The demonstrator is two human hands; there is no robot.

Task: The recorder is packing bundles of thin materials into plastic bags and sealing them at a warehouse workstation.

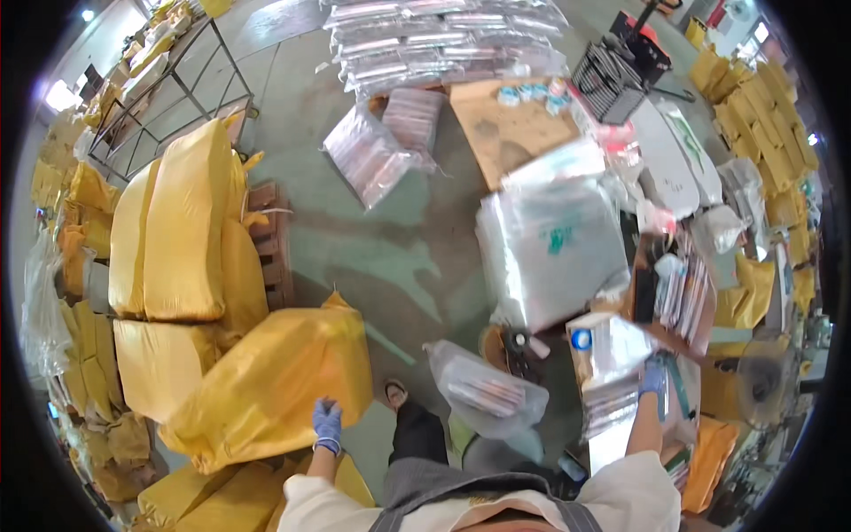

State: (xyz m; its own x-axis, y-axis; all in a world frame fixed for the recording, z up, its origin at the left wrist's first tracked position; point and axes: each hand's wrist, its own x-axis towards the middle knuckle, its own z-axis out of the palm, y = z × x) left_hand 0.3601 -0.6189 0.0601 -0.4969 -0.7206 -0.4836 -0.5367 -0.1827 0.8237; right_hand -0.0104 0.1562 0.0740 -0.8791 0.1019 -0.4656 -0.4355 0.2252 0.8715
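My left hand (326, 424), in a blue glove, has its fingers curled in front of a large lumpy yellow sack (266, 377); whether it grips the sack is unclear. My right hand (651, 386), also gloved, reaches among bundles of flat plastic-wrapped items (612, 408) on a cluttered surface, beside a teal strip; its fingers are too blurred to read. Between my hands a clear bag (486, 390) of flat items lies near my legs, above a grey shape. A white box with a blue ring (603, 350) is just beyond my right hand.
Yellow sacks (182, 230) are stacked on a wooden pallet at left, with a metal trolley (160, 115) behind. Ahead are wrapped bundles (372, 151), a tall stack (443, 44), a cardboard sheet (492, 124) and clear sheets (545, 257). A black crate (607, 84) stands at back right.
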